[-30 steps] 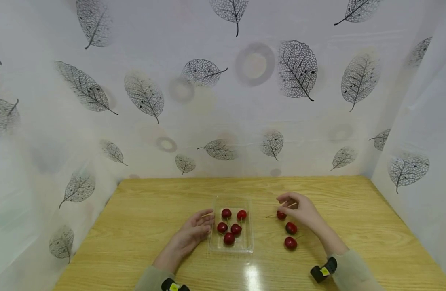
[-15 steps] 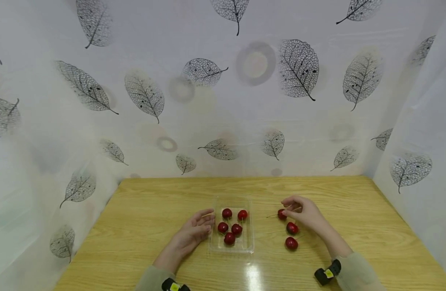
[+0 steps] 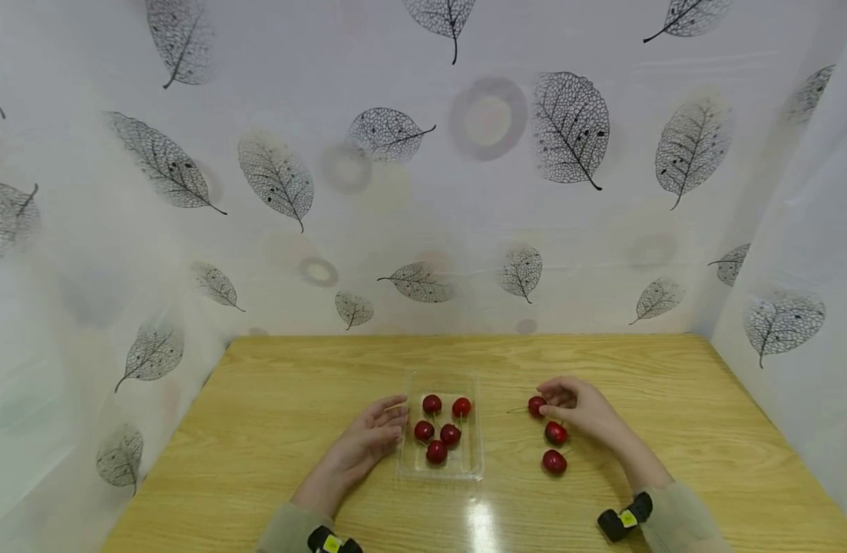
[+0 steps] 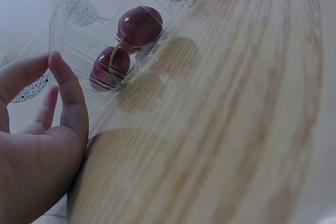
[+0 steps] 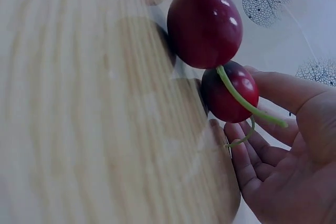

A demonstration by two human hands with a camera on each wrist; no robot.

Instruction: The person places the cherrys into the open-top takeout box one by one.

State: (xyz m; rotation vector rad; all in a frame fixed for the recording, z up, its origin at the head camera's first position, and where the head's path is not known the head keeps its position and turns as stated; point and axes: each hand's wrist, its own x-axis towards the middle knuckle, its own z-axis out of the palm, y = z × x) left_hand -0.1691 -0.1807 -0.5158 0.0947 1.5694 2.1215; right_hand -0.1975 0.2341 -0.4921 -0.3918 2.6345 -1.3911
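Note:
Several dark red cherries point(image 3: 450, 435) lie in a clear plastic box point(image 3: 473, 461) at mid table. Beside the box's left side is my left hand point(image 3: 359, 445), its fingers extended and the fingertips at the wall. The left wrist view shows thumb and finger point(image 4: 71, 95) at the box's edge. Right of the box, three stemmed cherries lie in a column. My right hand point(image 3: 583, 405) is at the farthest cherry point(image 3: 536, 406), thumb and index fingertip on either side, spread apart. In the right wrist view, the middle cherry point(image 5: 231, 95) and nearest cherry point(image 5: 205, 27) hide that one.
A wooden table point(image 3: 312, 369) carries everything. Behind it and at both sides hang pale sheets point(image 3: 423, 200) printed with leaves. Each wrist wears a black band point(image 3: 625, 518) over a light sleeve. The farthest cherry's stem point(image 3: 517, 409) points left toward the box.
My right hand has drawn back slightly to the right and nearer to me, so more of the farthest cherry shows. The left hand and the box stay in place.

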